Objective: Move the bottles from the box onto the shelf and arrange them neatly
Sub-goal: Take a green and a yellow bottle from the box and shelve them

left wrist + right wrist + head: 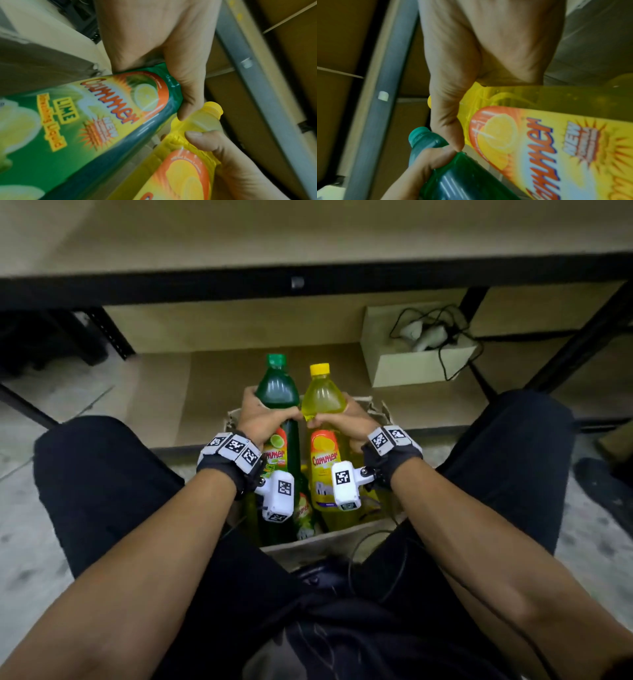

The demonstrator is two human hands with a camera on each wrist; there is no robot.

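Observation:
My left hand [263,416] grips a green lime bottle [278,392] around its upper body, above the label. My right hand [342,419] grips a yellow lemon bottle [322,398] the same way. Both bottles stand side by side, raised out of the cardboard box [329,537] between my knees, caps pointing toward the shelf. The left wrist view shows the green bottle [102,121] in my palm and the yellow bottle [188,155] beside it. In the right wrist view the yellow bottle [539,135] lies under my thumb, the green bottle [453,169] beside it. More bottles [305,518] remain in the box.
The low shelf board [239,385] lies just beyond the box, under a black metal beam [308,282]. A small open carton with tangled cables [421,347] stands on the shelf at the right. Black shelf legs [113,333] rise at left and right. My knees flank the box.

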